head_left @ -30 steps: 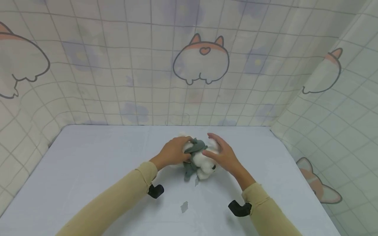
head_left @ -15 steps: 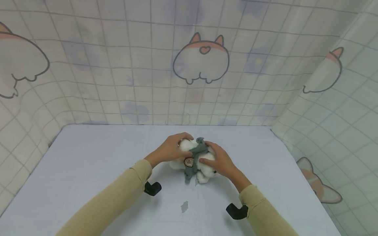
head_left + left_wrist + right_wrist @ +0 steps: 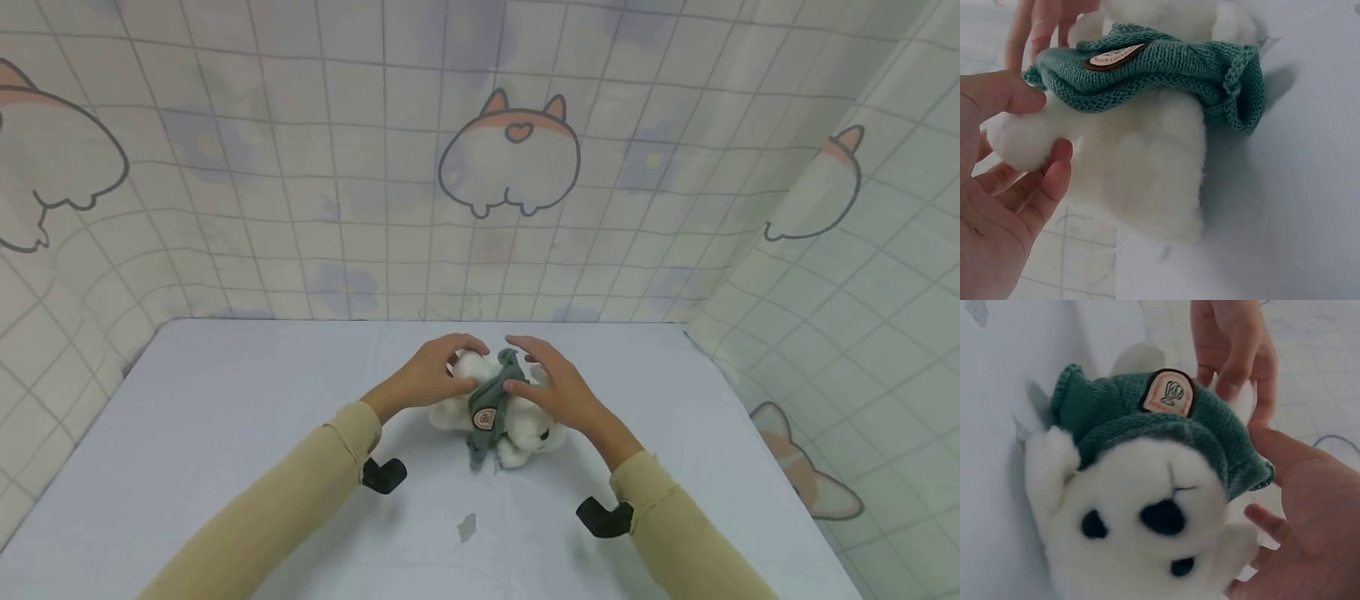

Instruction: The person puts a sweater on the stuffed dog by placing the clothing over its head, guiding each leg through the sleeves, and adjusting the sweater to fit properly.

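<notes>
A white plush bear (image 3: 528, 421) in a green knitted sweater (image 3: 491, 400) lies on its side on the white table. Its face (image 3: 1147, 512), with black eyes and nose, shows upside down in the right wrist view. A round-topped badge (image 3: 1170, 394) is sewn on the sweater. My left hand (image 3: 433, 371) grips a white limb at the bear's lower end, thumb (image 3: 1013, 94) by the sweater hem. At the head end, my right hand (image 3: 562, 387) curls round the bear's upper side, thumb at the sweater edge and fingers (image 3: 1266, 522) beside an ear.
The white table (image 3: 262, 392) reaches back to a hanging cloth (image 3: 360, 192) printed with a grid and corgi drawings. A small grey patch (image 3: 467, 527) marks the tabletop in front of the bear. Black wrist mounts (image 3: 384, 476) sit below both sleeves.
The bear has turned so its sweater badge now faces forward. My left hand has shifted left to its lower end. The right hand first closed in, then its fingers lifted slightly off the head.
</notes>
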A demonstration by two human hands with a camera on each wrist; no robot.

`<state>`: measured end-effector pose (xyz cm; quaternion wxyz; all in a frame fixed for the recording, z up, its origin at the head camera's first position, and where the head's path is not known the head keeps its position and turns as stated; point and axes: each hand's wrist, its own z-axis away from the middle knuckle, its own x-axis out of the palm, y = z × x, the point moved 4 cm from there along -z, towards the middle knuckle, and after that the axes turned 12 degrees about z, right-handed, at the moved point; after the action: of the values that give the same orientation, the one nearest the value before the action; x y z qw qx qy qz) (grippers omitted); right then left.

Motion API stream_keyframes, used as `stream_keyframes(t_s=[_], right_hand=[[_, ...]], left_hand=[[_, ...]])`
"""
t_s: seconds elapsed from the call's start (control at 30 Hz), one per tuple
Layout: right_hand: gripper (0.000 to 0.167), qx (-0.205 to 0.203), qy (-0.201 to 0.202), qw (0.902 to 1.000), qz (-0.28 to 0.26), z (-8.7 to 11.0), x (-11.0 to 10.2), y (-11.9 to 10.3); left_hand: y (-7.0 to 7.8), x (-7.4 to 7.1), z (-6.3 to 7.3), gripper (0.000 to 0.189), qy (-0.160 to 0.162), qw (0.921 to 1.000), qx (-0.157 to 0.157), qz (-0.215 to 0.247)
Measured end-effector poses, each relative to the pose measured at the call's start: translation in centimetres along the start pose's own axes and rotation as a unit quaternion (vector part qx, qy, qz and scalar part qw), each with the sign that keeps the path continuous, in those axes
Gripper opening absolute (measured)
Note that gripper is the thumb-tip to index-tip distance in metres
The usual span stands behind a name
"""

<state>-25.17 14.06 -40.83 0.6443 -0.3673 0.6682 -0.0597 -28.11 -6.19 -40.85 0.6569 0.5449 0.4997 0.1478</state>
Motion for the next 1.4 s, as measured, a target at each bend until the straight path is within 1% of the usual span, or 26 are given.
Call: stream_keyframes(t_s=[0.07,0.13,0.2,0.3,0.4,0.5,0.6,0.7,0.77,0.9,1.0,1.07,1.13,1.23,1.33,1.4], right_hand=[[0.046,0.003,0.014,0.9999,0.009,-0.3,-0.3,-0.3],[0.033,0.023,0.03,0.9991,0.019,-0.5,-0.4,-0.3],[0.026,0.05,0.042,0.9976,0.024,-0.7,-0.5,-0.3],[0.027,0.08,0.048,0.9949,0.038,-0.8,-0.5,-0.1],[0.027,0.088,0.045,0.9922,0.076,-0.9,-0.6,0.1],[0.019,0.078,0.045,0.9896,0.113,-0.9,-0.7,0.2],[0.009,0.055,0.06,0.9868,0.14,-0.9,-0.8,0.2],[0.007,0.03,0.086,0.9821,0.165,-0.9,-0.8,-0.1],[0.007,0.021,0.093,0.9799,0.175,-1.0,-0.8,-0.2],[0.009,0.03,0.066,0.9833,0.167,-1.1,-0.6,-0.3],[0.011,0.047,0.036,0.9877,0.145,-1.2,-0.4,-0.1],[0.012,0.055,0.026,0.9901,0.127,-1.3,-0.3,0.1],[0.012,0.058,0.019,0.9918,0.112,-1.4,-0.1,0.6],[0.009,0.073,0.019,0.9924,0.098,-1.5,0.1,1.1],[0.002,0.096,0.024,0.9902,0.098,-1.6,0.5,1.3],[0.004,0.11,0.021,0.9885,0.102,-1.6,0.8,1.0]], left_hand=[[0.0,0.0,0.0,0.04,0.002,1.0,0.002,0.002],[0.0,0.0,0.1,0.039,0.004,1.0,0.006,0.004],[0.0,0.0,0.1,0.039,0.006,0.9999,0.007,0.006],[0.0,-0.1,0.2,0.039,0.008,0.9999,0.004,0.009],[-0.1,0.0,0.2,0.038,0.009,0.9999,-0.003,0.012],[-0.2,0.1,0.2,0.037,0.01,0.9999,-0.001,0.012],[-0.2,0.1,0.2,0.036,0.011,0.9999,0.003,0.01],[0.0,0.2,0.3,0.035,0.011,0.9999,0.005,0.007],[0.1,0.2,0.3,0.035,0.011,0.9999,0.003,0.006],[0.3,0.2,0.3,0.035,0.011,0.9999,-0.003,0.007],[0.2,0.2,0.3,0.036,0.01,0.9999,-0.004,0.011],[0.0,0.1,0.3,0.038,0.006,0.9998,-0.003,0.017],[-0.4,0.0,0.3,0.04,0.001,0.9994,-0.009,0.034],[-0.9,-0.2,0.5,0.044,-0.011,0.9965,-0.018,0.081],[-1.0,-0.4,0.6,0.045,-0.021,0.9922,-0.016,0.122],[-1.0,-0.4,0.7,0.044,-0.026,0.9903,-0.009,0.136]])
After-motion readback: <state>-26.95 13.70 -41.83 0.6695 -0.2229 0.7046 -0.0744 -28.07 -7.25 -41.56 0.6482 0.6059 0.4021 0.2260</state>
